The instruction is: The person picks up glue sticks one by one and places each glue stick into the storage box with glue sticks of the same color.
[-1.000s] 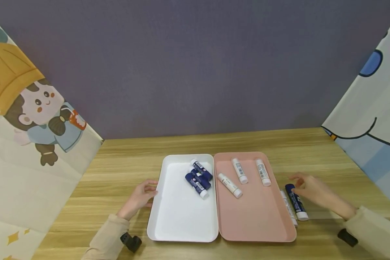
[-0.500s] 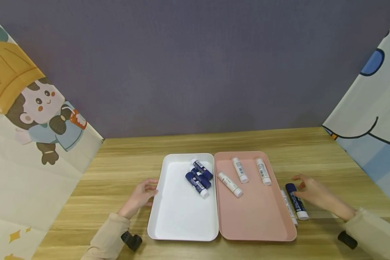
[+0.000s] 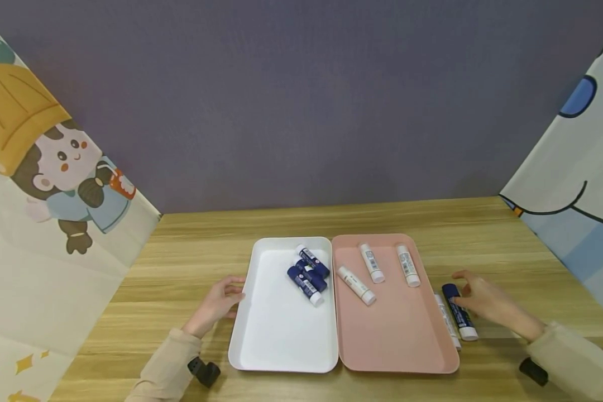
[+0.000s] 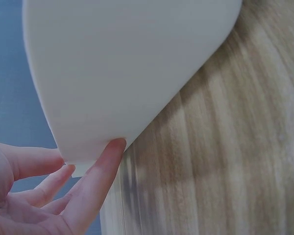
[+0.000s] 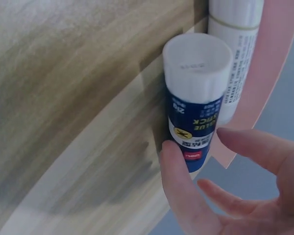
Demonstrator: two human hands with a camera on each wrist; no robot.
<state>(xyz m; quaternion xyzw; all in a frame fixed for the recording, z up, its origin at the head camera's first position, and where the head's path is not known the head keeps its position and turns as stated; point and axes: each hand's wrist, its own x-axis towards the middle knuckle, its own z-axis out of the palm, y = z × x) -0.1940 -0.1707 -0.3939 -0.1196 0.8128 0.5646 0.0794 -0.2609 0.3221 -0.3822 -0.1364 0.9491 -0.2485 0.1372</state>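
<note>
My left hand (image 3: 216,304) rests at the left side of the white tray (image 3: 276,340), its fingertips touching the rim and outer wall. That white wall (image 4: 127,63) fills much of the left wrist view. My right hand (image 3: 492,304) is over a dark blue glue stick (image 3: 459,312) lying right of the pink tray (image 3: 392,346). In the right wrist view, one fingertip (image 5: 170,147) overlaps the side of the blue glue stick (image 5: 193,115), and another is close to its opposite side. A white glue stick (image 3: 447,324) lies between it and the tray.
Several dark blue glue sticks (image 3: 304,285) lie piled in the white tray's upper right. Three white glue sticks (image 3: 357,285) lie spread in the pink tray. Both trays sit side by side on a wooden table (image 3: 191,262), with a grey wall (image 3: 301,111) behind.
My right hand has shifted slightly right and settled over the blue glue stick, which still lies in place. The left hand keeps its position at the white tray.
</note>
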